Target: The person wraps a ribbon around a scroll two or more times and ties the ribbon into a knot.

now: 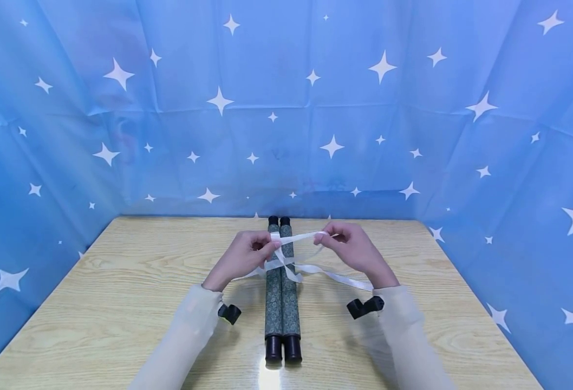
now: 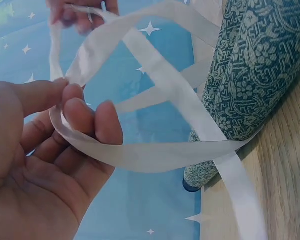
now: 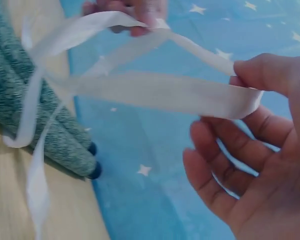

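Ribbon (image 1: 300,237) stretches between left hand (image 1: 241,257) and right hand (image 1: 353,250), both pinching it above 2 rolls (image 1: 281,292).

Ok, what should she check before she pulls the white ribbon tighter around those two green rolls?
1. Left hand pinches the ribbon: ok.
2. Right hand pinches a ribbon loop: ok.
3. Ribbon is crossed over the two rolls: ok.
4. Rolls lie side by side, touching, on the table: ok.
5. Knot is already snug: cannot tell.
6. Loose tail runs free toward the right wrist: ok.
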`<state>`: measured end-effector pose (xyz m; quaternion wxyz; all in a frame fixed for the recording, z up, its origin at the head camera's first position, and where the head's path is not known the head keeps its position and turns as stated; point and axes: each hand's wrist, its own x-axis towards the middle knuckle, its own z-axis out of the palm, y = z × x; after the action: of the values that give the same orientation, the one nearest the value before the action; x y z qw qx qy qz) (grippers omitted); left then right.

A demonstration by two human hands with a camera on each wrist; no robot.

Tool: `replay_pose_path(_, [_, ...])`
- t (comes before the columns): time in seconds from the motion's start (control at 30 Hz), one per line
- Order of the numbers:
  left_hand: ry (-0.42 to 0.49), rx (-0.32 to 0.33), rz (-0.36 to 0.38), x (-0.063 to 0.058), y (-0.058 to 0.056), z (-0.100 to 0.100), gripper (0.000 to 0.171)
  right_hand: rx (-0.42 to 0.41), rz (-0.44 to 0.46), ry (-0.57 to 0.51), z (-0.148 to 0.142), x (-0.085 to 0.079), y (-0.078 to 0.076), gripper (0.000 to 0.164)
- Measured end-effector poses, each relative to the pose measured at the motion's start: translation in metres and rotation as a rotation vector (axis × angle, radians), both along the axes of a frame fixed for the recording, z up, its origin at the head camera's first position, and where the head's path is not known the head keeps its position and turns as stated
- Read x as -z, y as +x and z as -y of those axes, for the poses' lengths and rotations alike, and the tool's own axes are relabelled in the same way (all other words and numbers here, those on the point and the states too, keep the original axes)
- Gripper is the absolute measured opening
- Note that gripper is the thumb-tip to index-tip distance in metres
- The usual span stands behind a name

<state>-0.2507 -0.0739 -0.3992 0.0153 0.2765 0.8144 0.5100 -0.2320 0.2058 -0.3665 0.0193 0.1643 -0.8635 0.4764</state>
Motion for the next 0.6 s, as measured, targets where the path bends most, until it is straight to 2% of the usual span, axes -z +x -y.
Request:
replay_pose_path(0.13, [0.016, -0.009, 0.006, 0.0, 0.0, 0.0, 0.029, -0.017, -0.059, -0.107, -0.013, -0.012, 0.006, 0.022])
replay_pose_path(0.27, [0.02, -0.012, 0.006, 0.0, 0.0, 0.0, 0.029, -0.107, -0.132, -0.215, -0.02, -0.026, 0.018, 0.018])
replay_pose_path(0.37, [0.019, -0.015, 0.004, 0.001, 0.0, 0.0, 0.031, -0.229, -0.14, -0.245, -0.019, -0.035, 0.027, 0.013])
replay_pose_path(0.43, [0.028, -0.012, 0.004, 0.001, 0.0, -0.001, 0.031, -0.34, -0.13, -0.232, -0.016, -0.039, 0.032, 0.011])
replay_pose_path(0.6, [0.047, -0.029, 0.003, 0.002, 0.0, -0.003, 0.025, -0.634, -0.078, -0.056, 0.002, -0.044, 0.044, 0.015])
